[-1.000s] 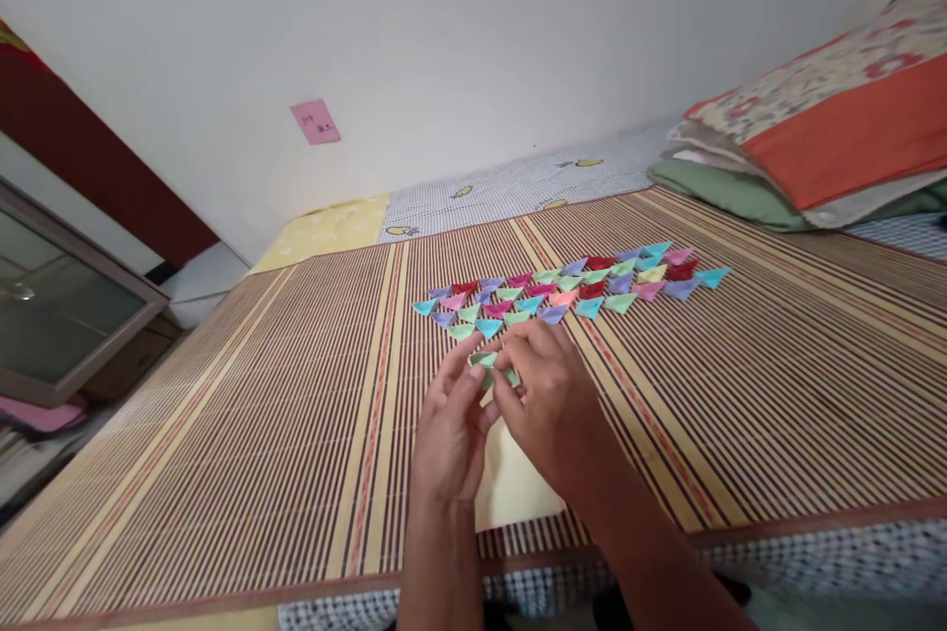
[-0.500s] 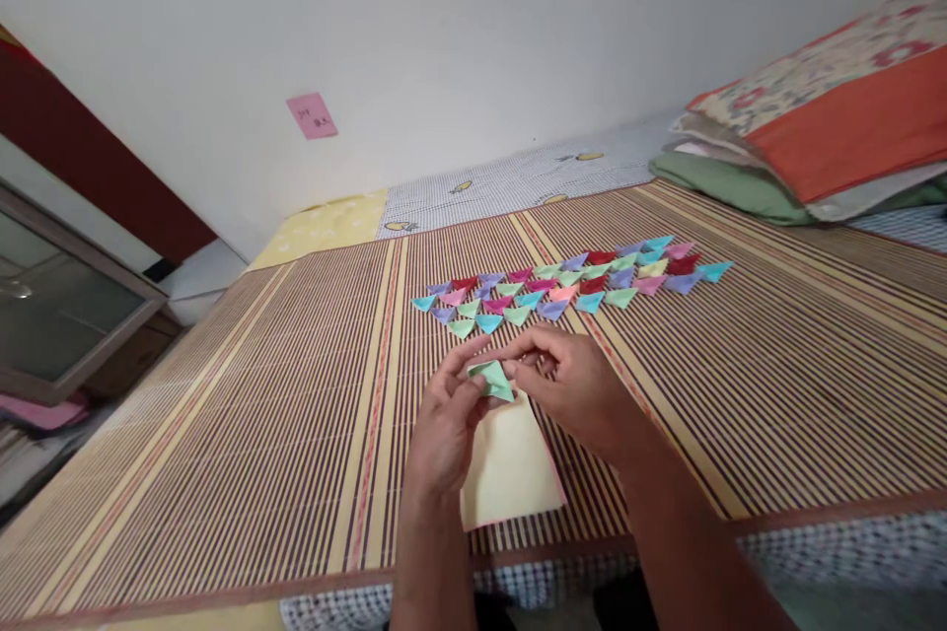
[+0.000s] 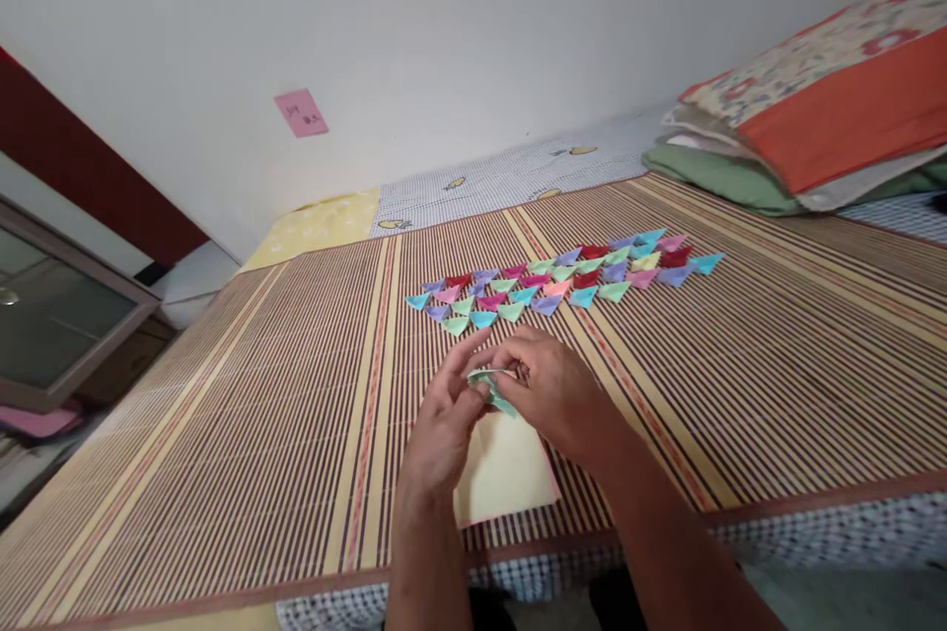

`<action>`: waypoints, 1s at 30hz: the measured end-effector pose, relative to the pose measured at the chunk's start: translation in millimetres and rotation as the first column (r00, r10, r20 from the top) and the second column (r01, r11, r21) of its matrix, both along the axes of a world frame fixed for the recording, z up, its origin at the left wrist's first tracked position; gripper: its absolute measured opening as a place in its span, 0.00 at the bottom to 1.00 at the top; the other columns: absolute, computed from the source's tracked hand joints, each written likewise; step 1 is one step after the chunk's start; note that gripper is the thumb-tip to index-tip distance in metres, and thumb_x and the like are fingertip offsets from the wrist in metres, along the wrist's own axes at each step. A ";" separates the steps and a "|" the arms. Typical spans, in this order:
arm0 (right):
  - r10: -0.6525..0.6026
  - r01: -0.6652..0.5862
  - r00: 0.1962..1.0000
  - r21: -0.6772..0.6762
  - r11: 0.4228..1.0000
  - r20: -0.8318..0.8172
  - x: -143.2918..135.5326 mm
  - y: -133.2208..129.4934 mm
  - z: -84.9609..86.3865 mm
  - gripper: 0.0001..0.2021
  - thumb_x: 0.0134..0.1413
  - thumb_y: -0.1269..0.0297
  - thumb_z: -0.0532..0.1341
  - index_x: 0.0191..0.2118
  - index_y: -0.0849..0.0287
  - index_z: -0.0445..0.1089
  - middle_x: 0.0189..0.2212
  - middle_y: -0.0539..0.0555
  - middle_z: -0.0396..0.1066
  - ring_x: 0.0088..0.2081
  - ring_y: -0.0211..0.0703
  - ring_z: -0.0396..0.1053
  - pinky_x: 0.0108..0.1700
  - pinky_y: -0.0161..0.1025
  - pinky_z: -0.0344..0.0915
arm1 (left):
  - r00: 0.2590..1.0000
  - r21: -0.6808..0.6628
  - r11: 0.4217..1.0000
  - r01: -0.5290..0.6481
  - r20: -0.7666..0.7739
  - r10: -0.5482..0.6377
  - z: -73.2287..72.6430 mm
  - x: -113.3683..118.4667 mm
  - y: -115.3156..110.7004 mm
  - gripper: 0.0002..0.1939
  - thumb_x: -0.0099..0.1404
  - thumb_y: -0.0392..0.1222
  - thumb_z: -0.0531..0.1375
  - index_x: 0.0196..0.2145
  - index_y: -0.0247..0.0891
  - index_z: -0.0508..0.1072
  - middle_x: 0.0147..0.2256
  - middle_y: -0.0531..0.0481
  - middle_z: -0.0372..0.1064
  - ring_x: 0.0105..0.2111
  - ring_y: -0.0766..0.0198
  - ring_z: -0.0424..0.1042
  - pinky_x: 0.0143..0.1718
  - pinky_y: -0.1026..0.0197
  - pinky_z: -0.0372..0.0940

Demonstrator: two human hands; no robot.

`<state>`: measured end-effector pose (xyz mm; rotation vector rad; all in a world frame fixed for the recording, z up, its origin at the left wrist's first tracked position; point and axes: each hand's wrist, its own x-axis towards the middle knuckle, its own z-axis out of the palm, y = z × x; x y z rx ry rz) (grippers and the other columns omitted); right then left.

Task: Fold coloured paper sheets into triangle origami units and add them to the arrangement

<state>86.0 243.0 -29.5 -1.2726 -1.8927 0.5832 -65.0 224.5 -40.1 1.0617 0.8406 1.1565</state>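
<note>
Between my two hands is a small piece of pale green folded paper (image 3: 503, 402). My left hand (image 3: 449, 411) grips its left side, thumb on top of the paper. The fingers of my right hand (image 3: 544, 385) are closed on its upper right part and cover much of it. Under my hands a pale yellow sheet of paper (image 3: 507, 473) with a pink edge lies on the striped mat (image 3: 311, 434). Just beyond my fingertips, several small folded paper triangles (image 3: 546, 304) in green, blue, purple, pink and red lie in slanting rows.
A floral and orange pillow (image 3: 850, 118) rests on a folded green cloth (image 3: 725, 179) at the back right. Behind the mat runs a checked sheet (image 3: 488, 185) along the white wall, which bears a pink note (image 3: 301, 112). A glass-fronted cabinet (image 3: 59, 315) stands at the left.
My right hand has moved left onto the green paper and now pinches it. The paper has tipped, so less of its face shows. The whole view has shifted slightly.
</note>
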 end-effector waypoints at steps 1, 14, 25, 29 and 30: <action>-0.004 0.004 1.000 0.005 1.000 0.004 -0.1 0.1 -0.1 0.08 0.52 0.78 0.60 0.28 0.59 0.70 0.35 0.53 0.72 0.37 0.44 0.68 0.39 0.39 0.60 | 1.000 -0.011 1.000 -0.011 -0.003 0.011 -0.5 0.1 0.2 0.26 0.64 0.40 0.65 0.60 0.46 0.71 0.54 0.42 0.72 0.42 0.60 0.74 0.41 0.59 0.67; -0.015 0.010 0.997 -0.067 0.998 -0.079 0.0 1.2 1.2 0.05 0.56 0.73 0.58 0.30 0.58 0.66 0.24 0.48 0.67 0.27 0.40 0.64 0.31 0.36 0.54 | 0.978 -0.144 0.971 -0.191 0.062 0.201 -2.9 6.0 4.0 0.15 0.54 0.44 0.72 0.37 0.36 0.77 0.34 0.49 0.76 0.32 0.65 0.73 0.34 0.63 0.68; 0.052 -0.069 0.988 -0.114 0.991 -0.146 0.5 4.2 0.0 0.06 0.56 0.70 0.60 0.28 0.58 0.69 0.21 0.46 0.66 0.25 0.38 0.62 0.28 0.35 0.53 | 0.959 -0.022 0.968 -0.250 -0.147 0.244 -4.3 5.8 5.4 0.11 0.54 0.44 0.71 0.26 0.35 0.75 0.24 0.52 0.69 0.26 0.67 0.67 0.29 0.65 0.64; 0.035 -0.046 0.995 -0.117 0.992 -0.091 0.6 3.8 -0.6 0.06 0.55 0.71 0.61 0.28 0.58 0.68 0.23 0.47 0.67 0.27 0.39 0.63 0.29 0.36 0.54 | 0.955 0.025 0.974 -0.226 -0.191 0.226 -4.0 3.2 4.3 0.11 0.56 0.44 0.70 0.25 0.35 0.75 0.24 0.53 0.68 0.26 0.67 0.66 0.29 0.65 0.64; 0.022 -0.030 0.997 -0.114 0.993 -0.070 0.6 3.7 -0.4 0.05 0.55 0.71 0.61 0.28 0.58 0.68 0.24 0.48 0.67 0.27 0.39 0.63 0.29 0.36 0.54 | 0.955 0.030 0.975 -0.219 -0.198 0.221 -4.4 2.9 4.4 0.11 0.57 0.44 0.70 0.25 0.35 0.75 0.24 0.53 0.68 0.26 0.67 0.66 0.30 0.65 0.64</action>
